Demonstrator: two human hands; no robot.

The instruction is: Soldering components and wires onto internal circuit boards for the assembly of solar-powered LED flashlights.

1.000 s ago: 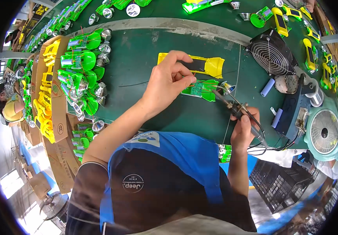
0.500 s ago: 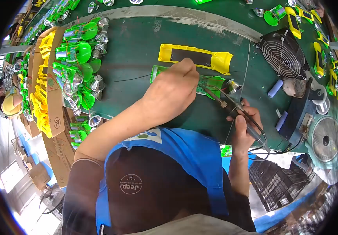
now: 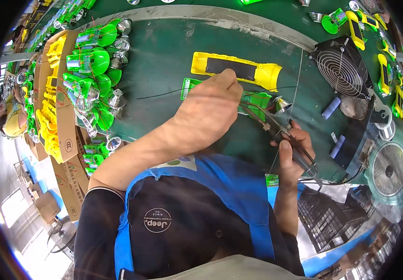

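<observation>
My left hand (image 3: pixel 209 106) is closed in a pinch over the green plastic torch housing (image 3: pixel 259 101), covering its middle. What its fingertips hold is hidden. A thin dark wire (image 3: pixel 159 95) sticks out to the left of this hand, and another thin wire runs out to the right. My right hand (image 3: pixel 293 151) grips a soldering iron (image 3: pixel 276 133), its tip slanting up and left to the housing beside my left fingers. Just behind lies a yellow casing half (image 3: pixel 267 74) with a dark panel. A small silver reflector (image 3: pixel 282 104) rests at the housing's right end.
Green torch bodies (image 3: pixel 89 61) with reflectors are stacked left, beside a cardboard box (image 3: pixel 67 107) of yellow parts. A black fan (image 3: pixel 339 70), blue cylindrical cells (image 3: pixel 331 108) and a round teal fan (image 3: pixel 389 170) stand right. More torch parts (image 3: pixel 334 21) lie beyond the metal rail (image 3: pixel 211 15).
The view has shifted slightly. Both hands stay nearly where they were, with the soldering iron still at the green housing.
</observation>
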